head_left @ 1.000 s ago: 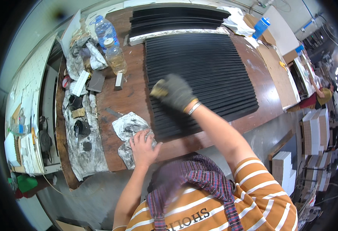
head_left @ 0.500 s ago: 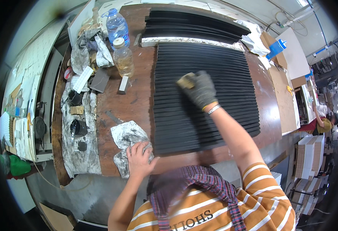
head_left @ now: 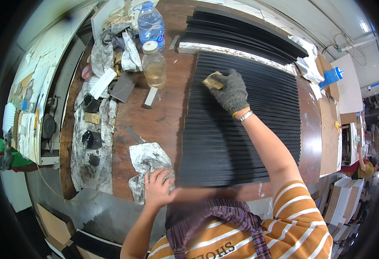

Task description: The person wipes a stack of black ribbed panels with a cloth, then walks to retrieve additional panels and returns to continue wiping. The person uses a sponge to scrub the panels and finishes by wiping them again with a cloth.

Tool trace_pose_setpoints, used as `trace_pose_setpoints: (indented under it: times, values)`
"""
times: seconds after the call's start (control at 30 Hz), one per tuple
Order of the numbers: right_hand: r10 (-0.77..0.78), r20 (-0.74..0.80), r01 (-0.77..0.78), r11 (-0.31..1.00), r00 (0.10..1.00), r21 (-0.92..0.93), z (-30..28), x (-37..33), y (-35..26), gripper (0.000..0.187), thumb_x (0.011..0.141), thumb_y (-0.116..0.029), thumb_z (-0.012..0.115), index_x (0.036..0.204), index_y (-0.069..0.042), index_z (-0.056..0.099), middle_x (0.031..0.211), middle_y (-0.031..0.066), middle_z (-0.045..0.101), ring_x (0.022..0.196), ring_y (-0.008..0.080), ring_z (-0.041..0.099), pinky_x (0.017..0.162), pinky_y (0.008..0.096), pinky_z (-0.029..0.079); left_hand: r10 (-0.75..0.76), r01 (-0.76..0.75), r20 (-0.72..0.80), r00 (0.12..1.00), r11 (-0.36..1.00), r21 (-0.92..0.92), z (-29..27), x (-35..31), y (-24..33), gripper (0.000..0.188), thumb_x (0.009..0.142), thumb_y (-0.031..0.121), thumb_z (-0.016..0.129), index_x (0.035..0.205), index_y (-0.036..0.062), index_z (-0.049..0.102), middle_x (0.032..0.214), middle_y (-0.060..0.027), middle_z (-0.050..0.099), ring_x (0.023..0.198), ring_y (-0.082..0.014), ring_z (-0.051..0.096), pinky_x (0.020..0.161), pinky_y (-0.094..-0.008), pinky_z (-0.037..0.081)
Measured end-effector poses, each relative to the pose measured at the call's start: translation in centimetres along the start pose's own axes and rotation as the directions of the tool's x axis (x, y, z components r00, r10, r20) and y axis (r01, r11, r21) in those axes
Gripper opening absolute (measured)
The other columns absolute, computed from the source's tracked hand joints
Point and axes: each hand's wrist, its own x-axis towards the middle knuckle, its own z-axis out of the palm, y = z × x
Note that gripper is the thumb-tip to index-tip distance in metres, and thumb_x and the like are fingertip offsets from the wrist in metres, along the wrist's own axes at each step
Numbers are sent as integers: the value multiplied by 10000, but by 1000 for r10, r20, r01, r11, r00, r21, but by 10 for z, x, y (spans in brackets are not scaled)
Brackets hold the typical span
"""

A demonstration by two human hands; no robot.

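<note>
My right hand (head_left: 232, 93), in a dark grey knit glove, grips a small tan sponge (head_left: 213, 80) over the left upper part of a wide row of black strips (head_left: 245, 129) laid side by side. The glove hides part of the sponge. At the table's near edge my bare left hand (head_left: 158, 187) lies with its fingers spread on a crumpled white cloth (head_left: 148, 156) smeared with black. Left of the strips stand a clear bottle with a white cap (head_left: 154, 67) and a small grey-and-white block (head_left: 151, 97).
More black strips (head_left: 241, 34) are stacked behind a paint-stained white bar (head_left: 237, 52). A large water bottle (head_left: 151, 26) stands at the back. On the left, a stained cloth runner holds a black-coated cup (head_left: 92, 140) and a tan sponge piece (head_left: 92, 118). A blue bottle (head_left: 331, 77) lies far right.
The whole view has shifted, so the table appears farther right. My right hand, with the sponge, sits nearer the left edge of the strips. My left hand stays on the cloth.
</note>
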Motion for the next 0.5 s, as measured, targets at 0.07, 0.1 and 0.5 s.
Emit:
trace_pose_setpoints:
  times: [0.07, 0.1, 0.5]
  values:
    - [-262, 208, 217, 952, 942, 218, 7, 5, -7, 312, 899, -344, 803, 1153, -165, 774, 1081, 119, 629, 1027, 292, 627, 884, 438, 555, 13, -13, -6, 1000, 1000, 8, 0, 1, 0, 450, 683, 427, 848, 1011, 161, 691, 1317, -15, 631, 1281, -298, 527, 1082, -607, 338]
    - [-410, 242, 350, 902, 879, 254, 11, 9, -13, 297, 905, -338, 790, 1150, -172, 779, 1077, 126, 623, 1020, 301, 628, 890, 439, 548, 16, -16, -11, 1000, 1000, 10, 0, 1, 0, 449, 682, 426, 849, 1010, 162, 692, 1317, -13, 632, 1280, -297, 529, 1083, -608, 338]
    - [-351, 97, 361, 925, 931, -118, 25, 32, -11, 314, 820, -124, 732, 1110, -219, 803, 1119, 90, 631, 1087, 303, 594, 937, 422, 502, 20, -20, -27, 999, 1000, -6, 0, 1, 0, 453, 673, 432, 859, 1002, 169, 694, 1305, -6, 643, 1272, -289, 542, 1069, -608, 348]
